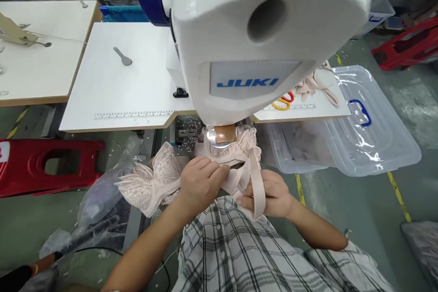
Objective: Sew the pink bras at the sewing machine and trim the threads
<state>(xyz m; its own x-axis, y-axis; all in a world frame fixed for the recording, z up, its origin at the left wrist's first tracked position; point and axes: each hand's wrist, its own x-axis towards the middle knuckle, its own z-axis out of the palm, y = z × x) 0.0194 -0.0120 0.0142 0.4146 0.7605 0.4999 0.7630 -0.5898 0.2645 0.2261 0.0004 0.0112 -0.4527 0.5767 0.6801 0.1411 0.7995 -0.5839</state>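
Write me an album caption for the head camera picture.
Left hand and right hand hold a pale lace garment at a white JUKI machine.

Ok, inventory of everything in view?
Machine head: 1, white, top centre
Lace cups: 2+, pale pink, centre
Strap: 1+, pale pink, right of centre
Tabletops: 2+, white, centre and left
Spoon-shaped tool: 1, grey, on tabletop
Scissors: 1 or 2, red/yellow handles, tabletop's right end
Fabric strips: several, pale pink, beside scissors
Plastic box parts: 2+, clear, right
Stools: 2, red, left and upper right
Plastic bag: 1+, clear, lower left
Shirt: 1, white plaid, bottom
Left hand: 1, centre, between lace cups
Right hand: 1, at strap
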